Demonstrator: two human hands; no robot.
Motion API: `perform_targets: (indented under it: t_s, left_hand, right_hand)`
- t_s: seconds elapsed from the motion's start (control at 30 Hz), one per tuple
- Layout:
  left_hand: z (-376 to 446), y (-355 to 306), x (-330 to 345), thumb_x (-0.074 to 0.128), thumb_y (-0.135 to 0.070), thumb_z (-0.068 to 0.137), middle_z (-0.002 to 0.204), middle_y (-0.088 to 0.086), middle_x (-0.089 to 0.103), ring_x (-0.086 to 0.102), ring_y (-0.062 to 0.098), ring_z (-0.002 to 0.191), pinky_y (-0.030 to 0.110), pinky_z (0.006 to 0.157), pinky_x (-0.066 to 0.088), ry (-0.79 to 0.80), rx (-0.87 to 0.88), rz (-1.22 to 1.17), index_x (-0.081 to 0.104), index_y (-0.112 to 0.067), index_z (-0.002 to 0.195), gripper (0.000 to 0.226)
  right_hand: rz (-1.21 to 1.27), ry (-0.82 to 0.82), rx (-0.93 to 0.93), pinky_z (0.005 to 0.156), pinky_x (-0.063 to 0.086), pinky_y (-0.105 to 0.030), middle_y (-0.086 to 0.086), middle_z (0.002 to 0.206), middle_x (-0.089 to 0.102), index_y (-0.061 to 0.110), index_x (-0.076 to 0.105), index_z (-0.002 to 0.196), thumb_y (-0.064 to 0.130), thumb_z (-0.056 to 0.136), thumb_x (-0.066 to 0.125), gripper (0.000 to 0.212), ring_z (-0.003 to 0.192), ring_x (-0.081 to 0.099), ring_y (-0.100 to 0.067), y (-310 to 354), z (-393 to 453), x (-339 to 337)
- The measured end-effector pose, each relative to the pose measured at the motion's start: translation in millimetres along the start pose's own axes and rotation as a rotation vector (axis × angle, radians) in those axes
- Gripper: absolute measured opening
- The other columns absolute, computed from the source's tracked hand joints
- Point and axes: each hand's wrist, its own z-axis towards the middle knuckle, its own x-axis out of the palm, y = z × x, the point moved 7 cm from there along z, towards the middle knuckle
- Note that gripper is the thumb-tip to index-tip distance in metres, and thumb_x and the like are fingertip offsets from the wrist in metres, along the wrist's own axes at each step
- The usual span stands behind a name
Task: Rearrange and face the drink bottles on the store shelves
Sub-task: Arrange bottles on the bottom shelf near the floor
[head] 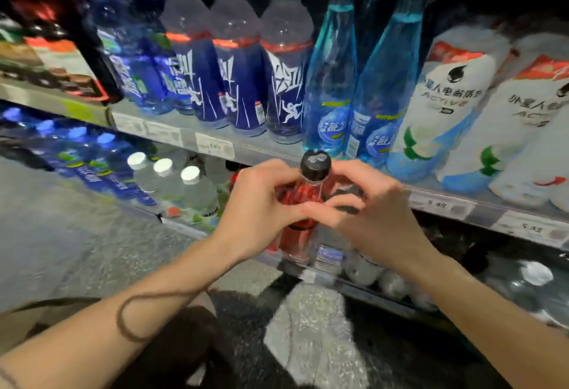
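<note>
1. Both hands clasped one clear plastic bottle of red drink with a black cap (303, 204) by its shoulder: the left hand (261, 204) curled round its left side, the right hand (366, 213) curled round its right, fingertips meeting across the front. The bottle stood upright just in front of the lower shelf's lip (311, 274).
2. Directly beneath the hands, more bottles crowded the lower shelf; blur hid how tightly they stood.
3. Left of the left hand, three clear bottles with white caps (163, 167) stood close together, leaving little room that way.
4. Just beyond and above the hands ran the grey price-strip edge of the upper shelf (215, 145), very near the cap. As a judgement, lifting the bottle straight up could knock the cap against that edge; tilting it while sliding it in could topple neighbours.
5. Farther off, above the hands, dark blue labelled bottles (286, 93), tall turquoise bottles (331, 87) and, beyond the right hand, white-sleeved bottles (443, 102) filled the upper shelf, with little visible gap.
6. Open room lay only toward the person, over the speckled floor (77, 228).
</note>
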Motion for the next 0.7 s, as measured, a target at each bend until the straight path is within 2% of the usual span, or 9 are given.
perform_targets:
  t_s: [0.07,0.17,0.3,0.37,0.43,0.53,0.63,0.7]
  left_hand:
    - [1,14,-12,0.076,-0.043,0.074,0.074,0.003,0.064,0.053,0.007,0.071,0.031,0.064,0.043,0.005,-0.018,-0.015,0.077,-0.018,0.091,0.029]
    - [2,31,-29,0.067,-0.046,0.074,0.080,0.004,0.068,0.061,0.017,0.076,0.039,0.069,0.049,0.011,-0.032,-0.012,0.077,-0.014,0.094,0.039]
    - [1,61,-52,0.072,-0.046,0.076,0.088,0.006,0.072,0.068,0.026,0.085,0.046,0.074,0.053,0.026,-0.062,-0.032,0.075,-0.010,0.096,0.042]
    - [-4,76,-61,0.072,-0.049,0.075,0.091,0.007,0.072,0.068,0.026,0.088,0.046,0.077,0.053,0.024,-0.074,-0.001,0.074,-0.010,0.098,0.045]
    - [-13,90,-72,0.072,-0.050,0.074,0.095,0.005,0.073,0.068,0.023,0.090,0.044,0.080,0.054,0.022,-0.118,-0.018,0.074,-0.011,0.102,0.048]
    - [-28,114,-89,0.080,-0.051,0.067,0.096,0.001,0.072,0.066,0.016,0.090,0.040,0.084,0.052,0.014,-0.192,0.023,0.075,-0.013,0.104,0.054]
    - [-42,141,-107,0.090,-0.040,0.066,0.105,0.005,0.071,0.065,0.019,0.096,0.038,0.089,0.051,-0.009,-0.299,0.118,0.070,-0.009,0.118,0.064]
    - [-51,159,-114,0.089,-0.043,0.067,0.109,0.005,0.072,0.066,0.019,0.096,0.035,0.088,0.052,0.012,-0.371,0.161,0.068,-0.010,0.121,0.067]
  right_hand:
    - [0.015,-0.003,0.008,0.071,0.059,-0.028,0.000,0.096,0.067,0.020,0.070,0.107,0.025,0.067,0.084,0.043,0.080,0.067,-0.020,-1,9,18]
    - [0.020,0.013,0.032,0.065,0.057,-0.022,0.001,0.092,0.069,0.021,0.070,0.103,0.016,0.072,0.087,0.036,0.069,0.064,-0.006,7,26,43]
    - [-0.105,0.052,-0.042,0.066,0.053,-0.016,0.009,0.086,0.070,0.025,0.068,0.102,0.019,0.075,0.084,0.032,0.078,0.064,-0.008,27,51,74]
    - [-0.147,0.060,-0.062,0.063,0.045,-0.007,0.014,0.082,0.069,0.030,0.067,0.096,0.020,0.074,0.085,0.031,0.076,0.062,0.000,33,60,90]
    - [-0.202,0.078,-0.052,0.062,0.041,-0.004,0.022,0.077,0.066,0.033,0.064,0.089,0.022,0.072,0.086,0.030,0.071,0.059,0.007,34,66,108]
    - [-0.249,0.123,-0.032,0.059,0.042,-0.007,0.025,0.064,0.063,0.036,0.062,0.083,0.025,0.071,0.087,0.029,0.064,0.057,0.005,29,71,139]
    - [-0.247,0.152,-0.005,0.055,0.045,-0.015,0.031,0.060,0.060,0.036,0.060,0.078,0.026,0.072,0.086,0.028,0.054,0.054,0.001,18,74,164]
    - [-0.230,0.160,0.020,0.050,0.043,-0.012,0.030,0.055,0.058,0.030,0.063,0.082,0.023,0.073,0.085,0.025,0.048,0.053,0.002,9,76,175]
